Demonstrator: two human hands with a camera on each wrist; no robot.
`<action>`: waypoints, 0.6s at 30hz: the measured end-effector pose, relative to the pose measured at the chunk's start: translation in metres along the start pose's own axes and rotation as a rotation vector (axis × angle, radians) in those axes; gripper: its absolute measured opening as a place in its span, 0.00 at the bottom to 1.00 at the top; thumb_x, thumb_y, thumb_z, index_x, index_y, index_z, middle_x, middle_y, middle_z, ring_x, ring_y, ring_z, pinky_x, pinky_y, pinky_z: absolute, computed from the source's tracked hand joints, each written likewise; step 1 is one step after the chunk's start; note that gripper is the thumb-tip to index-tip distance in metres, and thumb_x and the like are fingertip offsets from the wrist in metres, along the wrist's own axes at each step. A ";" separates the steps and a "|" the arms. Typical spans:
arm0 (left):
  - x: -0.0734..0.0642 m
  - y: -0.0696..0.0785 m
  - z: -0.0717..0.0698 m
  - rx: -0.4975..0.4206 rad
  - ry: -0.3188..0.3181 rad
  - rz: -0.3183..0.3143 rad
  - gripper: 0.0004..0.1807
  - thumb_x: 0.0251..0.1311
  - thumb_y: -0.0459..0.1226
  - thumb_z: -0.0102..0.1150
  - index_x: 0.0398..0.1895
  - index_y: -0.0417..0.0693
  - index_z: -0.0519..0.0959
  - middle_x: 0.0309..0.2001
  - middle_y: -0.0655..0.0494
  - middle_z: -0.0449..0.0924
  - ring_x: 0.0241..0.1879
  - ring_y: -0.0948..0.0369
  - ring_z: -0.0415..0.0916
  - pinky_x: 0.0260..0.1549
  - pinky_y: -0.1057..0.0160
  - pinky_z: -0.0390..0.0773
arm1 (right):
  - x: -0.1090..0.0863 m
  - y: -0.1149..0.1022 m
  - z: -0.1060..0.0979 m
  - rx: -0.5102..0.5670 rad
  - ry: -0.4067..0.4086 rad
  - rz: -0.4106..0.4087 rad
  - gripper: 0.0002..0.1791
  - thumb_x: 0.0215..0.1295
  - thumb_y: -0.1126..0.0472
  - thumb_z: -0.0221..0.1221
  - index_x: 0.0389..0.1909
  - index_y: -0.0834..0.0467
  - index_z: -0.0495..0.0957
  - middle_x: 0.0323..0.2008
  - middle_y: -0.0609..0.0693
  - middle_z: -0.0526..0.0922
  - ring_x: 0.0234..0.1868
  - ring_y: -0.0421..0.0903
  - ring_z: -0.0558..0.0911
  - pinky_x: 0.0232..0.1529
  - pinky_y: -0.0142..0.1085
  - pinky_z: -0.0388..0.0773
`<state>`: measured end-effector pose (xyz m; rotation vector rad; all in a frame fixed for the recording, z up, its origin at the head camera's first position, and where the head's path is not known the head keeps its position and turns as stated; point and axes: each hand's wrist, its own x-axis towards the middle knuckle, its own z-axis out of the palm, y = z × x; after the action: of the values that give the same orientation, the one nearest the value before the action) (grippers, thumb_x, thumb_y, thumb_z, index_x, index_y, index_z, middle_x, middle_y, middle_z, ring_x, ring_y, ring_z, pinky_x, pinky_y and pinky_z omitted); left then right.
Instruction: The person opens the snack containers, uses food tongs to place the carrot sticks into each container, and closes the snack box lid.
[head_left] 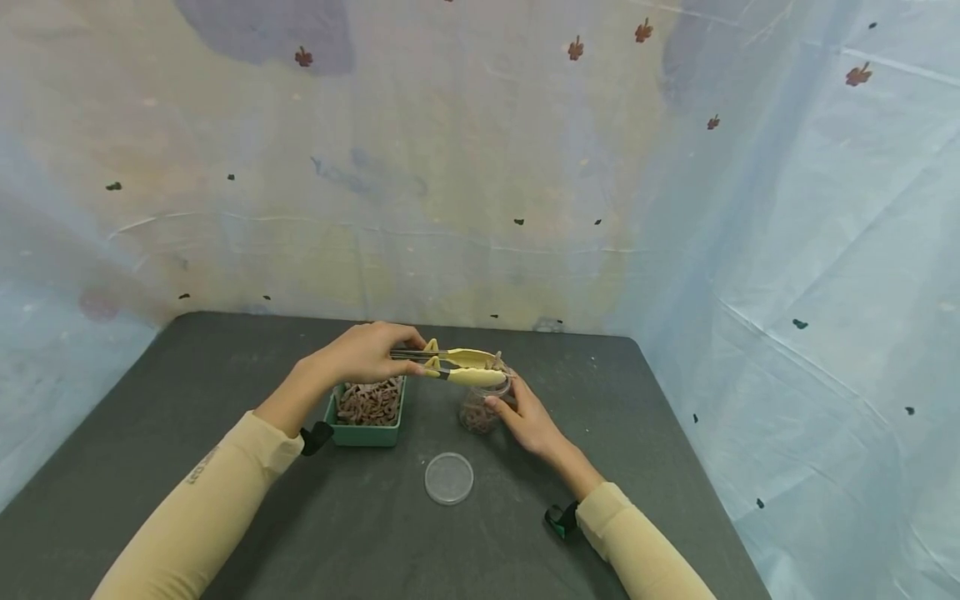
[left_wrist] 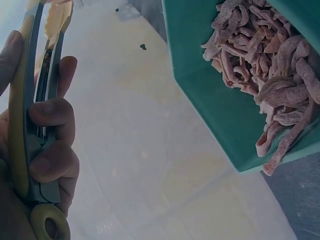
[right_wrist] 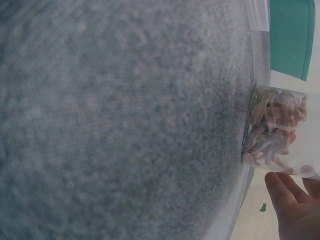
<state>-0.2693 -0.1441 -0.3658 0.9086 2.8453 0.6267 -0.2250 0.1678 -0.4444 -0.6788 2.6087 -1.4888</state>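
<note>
My left hand (head_left: 367,350) grips yellow-tipped tongs (head_left: 476,377), fingers wrapped round the handles in the left wrist view. The tong heads hold dried brownish strips (head_left: 497,362) over the mouth of a clear jar (head_left: 475,415). That jar stands on the table with similar strips inside, plain in the right wrist view. Around its upper right side my right hand (head_left: 531,421) holds it, thumb on the near face. Below the left wrist sits a green bin (head_left: 365,436) filled with more strips (left_wrist: 285,75).
A round clear lid (head_left: 449,478) lies flat on the dark table (head_left: 510,533), in front of the jar and to the right of the bin. Pale patterned sheeting (head_left: 450,167) hangs behind the table and along its sides.
</note>
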 end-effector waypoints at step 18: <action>-0.008 -0.004 -0.006 -0.024 0.037 -0.018 0.28 0.67 0.61 0.63 0.63 0.58 0.81 0.59 0.57 0.83 0.56 0.52 0.81 0.52 0.42 0.80 | 0.001 -0.002 -0.001 -0.020 -0.020 -0.018 0.36 0.82 0.60 0.54 0.81 0.66 0.51 0.76 0.68 0.62 0.75 0.63 0.67 0.69 0.55 0.71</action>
<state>-0.2660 -0.1535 -0.3625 0.8758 2.8679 0.6817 -0.2253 0.1677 -0.4421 -0.7178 2.6128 -1.4546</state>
